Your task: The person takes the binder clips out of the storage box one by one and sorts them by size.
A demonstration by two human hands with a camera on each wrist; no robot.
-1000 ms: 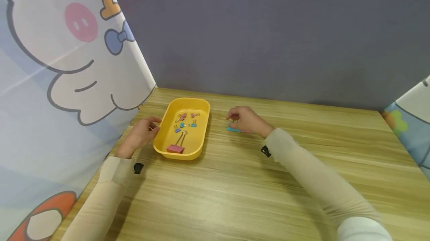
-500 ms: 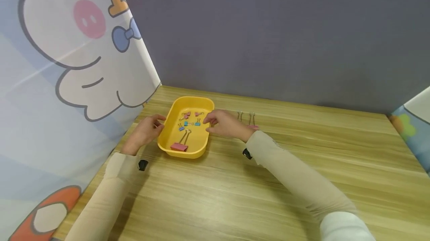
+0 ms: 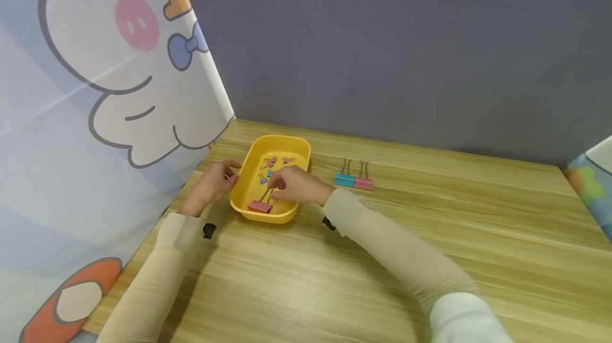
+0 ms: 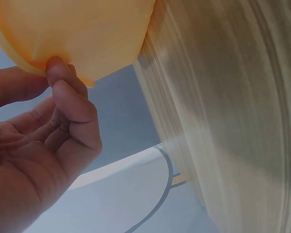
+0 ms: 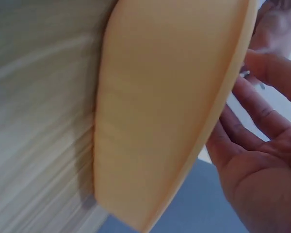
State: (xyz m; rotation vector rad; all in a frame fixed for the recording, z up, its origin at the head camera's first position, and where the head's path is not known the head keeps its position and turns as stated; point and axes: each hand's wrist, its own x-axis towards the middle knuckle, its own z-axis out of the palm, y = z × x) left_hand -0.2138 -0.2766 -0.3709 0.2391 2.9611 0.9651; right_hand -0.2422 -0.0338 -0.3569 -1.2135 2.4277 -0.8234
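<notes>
A yellow plastic tray point(image 3: 268, 217) stands on the wooden table. In the head view my left hand point(image 3: 212, 183) is at its left side, and the left wrist view shows thumb and fingers pinching the tray's rim point(image 4: 29, 67). My right hand point(image 3: 300, 185) reaches over the right rim into the tray. Its thumb and fingertips pinch the upright metal handles of a large pink binder clip point(image 3: 260, 206), whose body still lies on the tray floor. Several small binder clips lie further back, among them a pink one point(image 3: 287, 160) and a blue one point(image 3: 263, 180); my right hand partly covers others.
On the table, right of the tray, a large teal binder clip point(image 3: 344, 180) and a large pink binder clip point(image 3: 364, 183) sit side by side, handles pointing back. A grey panel point(image 3: 382, 56) rises behind the table point(image 3: 430, 215); a printed cartoon cloth point(image 3: 158, 93) hangs at left.
My right hand has moved left from the two clips on the table, over the tray's rim, to the large pink clip inside. My left hand stays at the tray's left rim.
</notes>
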